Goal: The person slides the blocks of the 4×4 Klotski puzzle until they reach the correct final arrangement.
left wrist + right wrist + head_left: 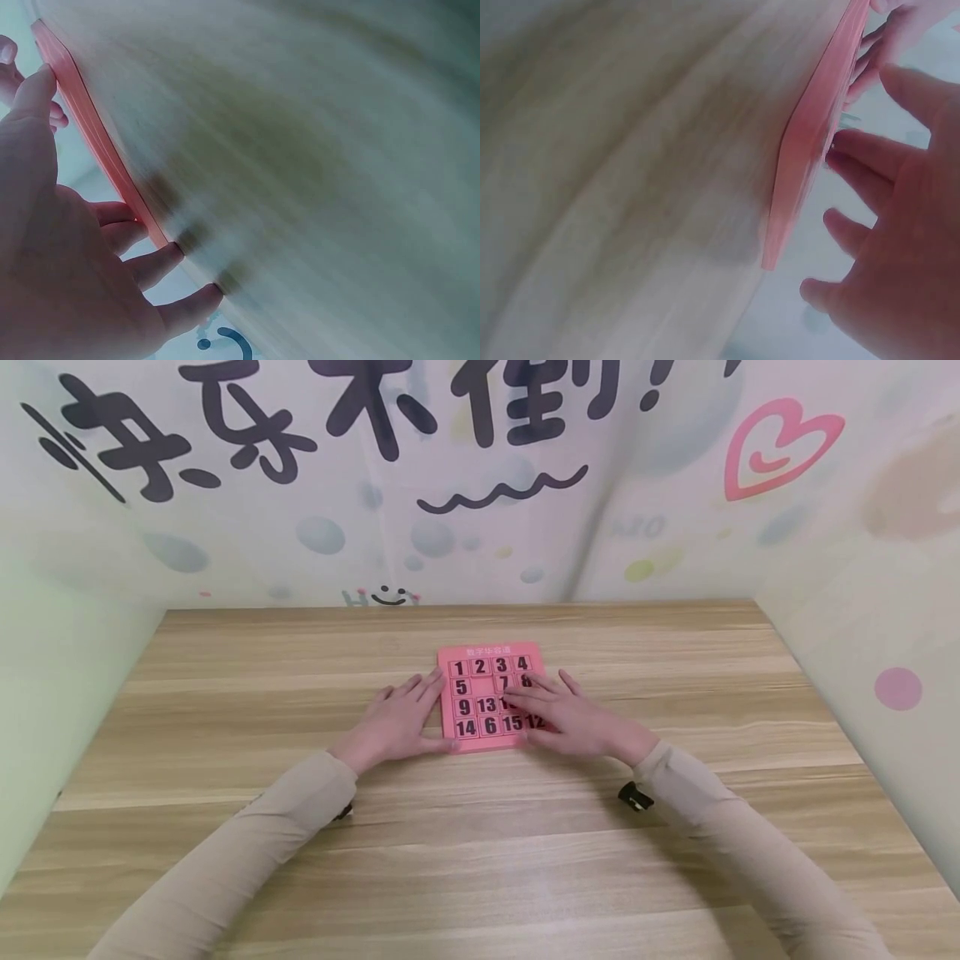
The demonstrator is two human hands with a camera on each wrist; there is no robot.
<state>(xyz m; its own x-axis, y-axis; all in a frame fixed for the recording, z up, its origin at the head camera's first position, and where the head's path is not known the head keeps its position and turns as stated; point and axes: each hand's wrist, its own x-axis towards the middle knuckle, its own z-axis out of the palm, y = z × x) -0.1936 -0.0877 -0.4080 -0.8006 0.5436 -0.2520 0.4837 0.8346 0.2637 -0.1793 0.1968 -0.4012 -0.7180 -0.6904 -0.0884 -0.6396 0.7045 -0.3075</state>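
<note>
Pink number sliding puzzle (482,697) lies face-up on the wood-grain worktop (480,860). Left hand (393,718): fingers extended, touching the puzzle's left side. Right hand (573,718): fingers spread, extended over the rightmost numbered tiles (513,724).

Head view: illumination was bright, diffuse and even; a soft shadow fell on the table (480,885) along the inner side of the right sleeve (720,810). Wrist views: exposure was dimmer, hazy and cool-tinted. Wood grain appeared blurred; smudged shadows lay by the left hand (82,270).
</note>
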